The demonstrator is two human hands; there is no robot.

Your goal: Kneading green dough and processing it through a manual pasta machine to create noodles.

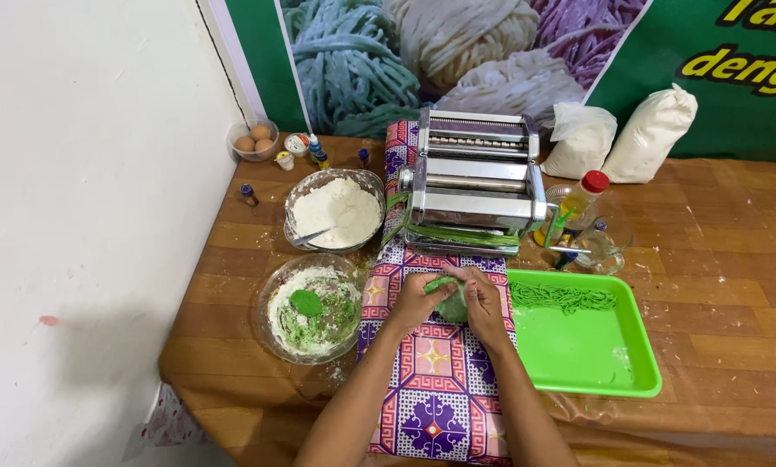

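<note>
A person's left hand (418,303) and right hand (483,303) meet over a patterned purple and red cloth (435,389) on a wooden tabletop (734,259), both in a closed grip around a lump of green dough (450,304) held between the palms, just near of a shiny metal pasta machine (474,182). A thin sheet of green dough hangs at the machine's near edge. Just right of the hands sits a bright green tray (595,363) with a row of cut green noodles (565,297) along its far side. To the left, a glass bowl (312,310) holds flour mixed with green bits, and beyond it a second bowl of white flour (336,212). Farther left, a small bowl of brown eggs (254,140) stands beside little dye bottles (319,154). Right of the machine are a red-capped bottle of yellow oil (582,197) and a clear cup (602,251). Two plump white sacks (651,134) lean against the far wall, under a green banner (491,52) showing coils of blue-green, cream and purple noodles with yellow lettering at its right end.
</note>
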